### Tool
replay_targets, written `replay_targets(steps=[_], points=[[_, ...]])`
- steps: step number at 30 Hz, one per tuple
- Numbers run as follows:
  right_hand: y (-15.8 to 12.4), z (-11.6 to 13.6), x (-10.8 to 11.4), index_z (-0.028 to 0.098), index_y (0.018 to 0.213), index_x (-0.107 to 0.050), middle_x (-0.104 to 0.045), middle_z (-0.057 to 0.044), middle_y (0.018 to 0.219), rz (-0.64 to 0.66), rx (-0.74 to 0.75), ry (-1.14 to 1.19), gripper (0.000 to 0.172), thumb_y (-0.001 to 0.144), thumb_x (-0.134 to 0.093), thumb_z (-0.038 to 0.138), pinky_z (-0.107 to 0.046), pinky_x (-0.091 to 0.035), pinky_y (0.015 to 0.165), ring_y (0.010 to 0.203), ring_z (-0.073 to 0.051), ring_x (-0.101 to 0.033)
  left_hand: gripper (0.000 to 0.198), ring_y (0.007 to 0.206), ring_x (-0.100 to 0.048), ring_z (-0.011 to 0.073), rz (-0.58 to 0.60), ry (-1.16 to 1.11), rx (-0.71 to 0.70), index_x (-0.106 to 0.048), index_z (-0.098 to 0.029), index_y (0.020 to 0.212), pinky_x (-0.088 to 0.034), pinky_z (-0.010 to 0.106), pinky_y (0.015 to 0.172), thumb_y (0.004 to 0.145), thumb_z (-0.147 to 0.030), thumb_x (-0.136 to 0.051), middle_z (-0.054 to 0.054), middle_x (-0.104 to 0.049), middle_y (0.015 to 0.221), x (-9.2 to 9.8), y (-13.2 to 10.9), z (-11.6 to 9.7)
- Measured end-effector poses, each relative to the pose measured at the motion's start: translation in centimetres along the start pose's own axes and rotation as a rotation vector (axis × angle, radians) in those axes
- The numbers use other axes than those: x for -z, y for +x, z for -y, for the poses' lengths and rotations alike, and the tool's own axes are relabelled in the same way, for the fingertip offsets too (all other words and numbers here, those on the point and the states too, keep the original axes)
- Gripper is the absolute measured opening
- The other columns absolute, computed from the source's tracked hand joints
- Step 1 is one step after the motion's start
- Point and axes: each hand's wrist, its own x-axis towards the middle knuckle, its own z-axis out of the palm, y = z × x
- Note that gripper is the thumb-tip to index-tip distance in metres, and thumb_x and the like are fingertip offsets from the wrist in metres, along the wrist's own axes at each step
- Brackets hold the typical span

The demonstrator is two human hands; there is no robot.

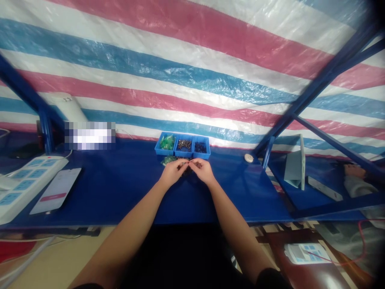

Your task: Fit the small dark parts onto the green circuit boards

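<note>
Meeting tip to tip, the left hand (173,172) and right hand (203,170) were narrowed, any hold too small to tell, near small parts (184,144) in blue bins (183,154) on the table (120,184).

Three blue bins (183,154), two blue-socketed power strips (30,176), one round disc (248,157), one striped sheet (192,72)

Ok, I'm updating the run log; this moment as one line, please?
left hand, right hand: close together; anything held: too small to tell; three blue bins: just beyond
</note>
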Motion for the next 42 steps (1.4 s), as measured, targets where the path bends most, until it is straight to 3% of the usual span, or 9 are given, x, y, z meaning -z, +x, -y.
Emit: replay_targets(steps=[12, 25, 32, 42], points=[[-0.11, 0.32, -0.16, 0.018, 0.082, -0.069, -0.07, -0.005, 0.079, -0.004, -0.031, 0.001, 0.028, 0.076, -0.067, 0.045, -0.028, -0.051, 0.065, 0.068, -0.017, -0.063, 0.029, 0.063, -0.061, 0.0126, -0.004, 0.039, -0.015, -0.068, -0.022, 0.1, -0.044, 0.022, 0.059, 0.089, -0.044, -0.052, 0.0, -0.069, 0.075, 0.07, -0.05, -0.24], [-0.1, 0.01, -0.4, 0.019, 0.078, -0.068, -0.07, -0.004, 0.076, -0.042, -0.035, -0.034, 0.028, 0.075, -0.066, 0.047, -0.028, -0.051, 0.062, 0.065, -0.017, -0.062, 0.025, 0.06, -0.058, 0.0117, 0.059, 0.063, -0.018, -0.065, -0.023, 0.104, -0.043, 0.021, 0.059, 0.087, -0.038, -0.055, -0.003, -0.064, 0.068, 0.01, -0.03, -0.13], [-0.14, 0.3, -0.13, 0.018, 0.08, -0.069, -0.071, -0.004, 0.079, -0.053, -0.027, -0.046, 0.029, 0.075, -0.067, 0.046, -0.028, -0.051, 0.064, 0.068, -0.017, -0.063, 0.027, 0.067, -0.062, 0.0126, 0.039, 0.071, -0.046, -0.067, -0.024, 0.104, -0.044, 0.021, 0.061, 0.091, -0.039, -0.049, 0.0, -0.07, 0.083, 0.15, -0.04, -0.42], [0.23, 0.01, 0.46, 0.019, 0.088, -0.073, -0.072, -0.005, 0.082, -0.069, -0.024, -0.025, 0.029, 0.076, -0.067, 0.045, -0.031, -0.053, 0.069, 0.07, -0.018, -0.065, 0.028, 0.058, -0.059, 0.012, -0.031, 0.084, 0.019, -0.067, -0.023, 0.105, -0.043, 0.022, 0.058, 0.09, -0.041, -0.051, -0.002, -0.065, 0.066, -0.06, 0.02, -0.22]])
